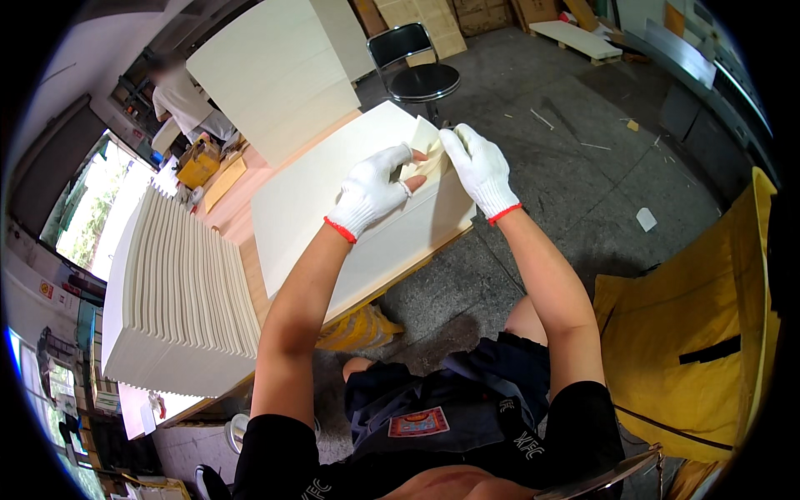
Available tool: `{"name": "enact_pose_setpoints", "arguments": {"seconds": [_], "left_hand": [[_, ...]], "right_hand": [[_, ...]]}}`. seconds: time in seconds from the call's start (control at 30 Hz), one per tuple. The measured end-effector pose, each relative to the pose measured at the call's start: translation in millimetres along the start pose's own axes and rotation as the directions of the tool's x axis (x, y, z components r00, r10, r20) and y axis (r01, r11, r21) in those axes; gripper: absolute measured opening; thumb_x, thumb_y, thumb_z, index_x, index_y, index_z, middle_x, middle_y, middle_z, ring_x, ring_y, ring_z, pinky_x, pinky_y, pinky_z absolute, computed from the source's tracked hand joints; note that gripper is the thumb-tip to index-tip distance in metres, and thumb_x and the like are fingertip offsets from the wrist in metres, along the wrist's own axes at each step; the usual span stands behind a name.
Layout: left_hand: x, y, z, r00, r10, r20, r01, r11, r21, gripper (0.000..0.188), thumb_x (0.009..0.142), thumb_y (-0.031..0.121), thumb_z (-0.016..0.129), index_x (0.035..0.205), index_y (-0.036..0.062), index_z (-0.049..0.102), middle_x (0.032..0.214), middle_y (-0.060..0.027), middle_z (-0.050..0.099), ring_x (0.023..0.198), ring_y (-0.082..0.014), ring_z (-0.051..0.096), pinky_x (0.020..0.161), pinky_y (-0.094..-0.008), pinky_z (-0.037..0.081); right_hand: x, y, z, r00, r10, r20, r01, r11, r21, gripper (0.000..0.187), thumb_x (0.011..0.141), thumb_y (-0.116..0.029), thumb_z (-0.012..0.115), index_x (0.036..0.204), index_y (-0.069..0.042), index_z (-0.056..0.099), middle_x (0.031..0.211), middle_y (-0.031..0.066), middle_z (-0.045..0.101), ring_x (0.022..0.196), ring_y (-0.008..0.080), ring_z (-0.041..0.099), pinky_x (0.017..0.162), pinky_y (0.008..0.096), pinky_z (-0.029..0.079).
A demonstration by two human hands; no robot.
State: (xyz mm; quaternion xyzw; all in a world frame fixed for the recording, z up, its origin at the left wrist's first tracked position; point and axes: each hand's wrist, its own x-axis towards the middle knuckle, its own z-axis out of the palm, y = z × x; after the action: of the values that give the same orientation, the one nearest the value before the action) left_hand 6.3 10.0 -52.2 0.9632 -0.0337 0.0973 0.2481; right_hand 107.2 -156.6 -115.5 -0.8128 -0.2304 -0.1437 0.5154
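Note:
Both my hands wear white knit gloves with red cuffs, over a white panel (308,187) on the table. A thin, pale, curled sheet (430,152) lies between them near the panel's far right corner. My left hand (372,183) has its thumb and a finger held apart, their bare tips against the sheet. On the other side, my right hand (481,167) bends its fingers over the sheet's right edge and pinches it. A small dark spot shows by the right fingertips; what it is I cannot make out. The right thumb is partly hidden.
A tall stack of white panels (179,292) stands at left, and large upright boards (271,75) rise behind the table. A black chair (423,79) is beyond the far corner. At right hangs a yellow fabric bin (683,333). Another person (185,104) stands at far left.

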Motion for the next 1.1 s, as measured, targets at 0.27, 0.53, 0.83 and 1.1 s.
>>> {"name": "enact_pose_setpoints", "arguments": {"seconds": [0.27,0.53,0.83,1.1], "left_hand": [[3.4,-12.0,2.5,0.994,0.102,-0.038,-0.103,0.994,-0.035,0.028,0.095,0.018,0.064,0.122,0.0116,0.067,0.101,-0.0123,0.07,0.089,-0.025,0.067,0.084,-0.0354,0.052],[0.8,-0.8,-0.1,0.999,0.045,-0.013,-0.044,0.999,0.029,0.032,0.092,0.023,0.068,0.122,0.0142,0.067,0.099,-0.0141,0.069,0.09,-0.0263,0.066,0.084,-0.0369,0.052],[3.2,-6.9,3.5,0.999,0.052,-0.016,-0.052,0.998,-0.03,0.029,0.092,0.023,0.068,0.12,0.0136,0.068,0.1,-0.0128,0.07,0.09,-0.0244,0.067,0.083,-0.0349,0.053],[1.1,1.7,0.2,1.0,0.008,0.006,-0.008,0.999,0.038,0.035,0.087,0.028,0.074,0.119,0.0147,0.068,0.109,-0.015,0.07,0.102,-0.031,0.066,0.091,-0.0393,0.051]], "right_hand": [[0.3,-3.4,-1.1,1.0,-0.002,0.004,0.002,1.0,-0.007,0.051,0.099,-0.055,0.046,0.092,-0.008,0.062,0.082,0.02,0.067,0.08,0.0409,0.065,0.071,0.0497,0.047],[-0.1,-2.6,-0.1,1.0,0.027,0.002,-0.027,1.0,-0.001,0.051,0.098,-0.056,0.046,0.093,-0.008,0.063,0.083,0.0201,0.068,0.082,0.0407,0.066,0.073,0.0488,0.048],[0.1,-0.6,0.0,1.0,0.01,-0.015,-0.01,1.0,-0.013,0.05,0.098,-0.054,0.047,0.093,-0.007,0.064,0.083,0.0196,0.068,0.082,0.0404,0.066,0.072,0.0494,0.048],[-0.9,-3.6,-1.1,1.0,0.029,-0.01,-0.029,1.0,0.005,0.05,0.098,-0.055,0.047,0.093,-0.008,0.064,0.084,0.0193,0.068,0.082,0.0402,0.066,0.072,0.0494,0.048]]}}
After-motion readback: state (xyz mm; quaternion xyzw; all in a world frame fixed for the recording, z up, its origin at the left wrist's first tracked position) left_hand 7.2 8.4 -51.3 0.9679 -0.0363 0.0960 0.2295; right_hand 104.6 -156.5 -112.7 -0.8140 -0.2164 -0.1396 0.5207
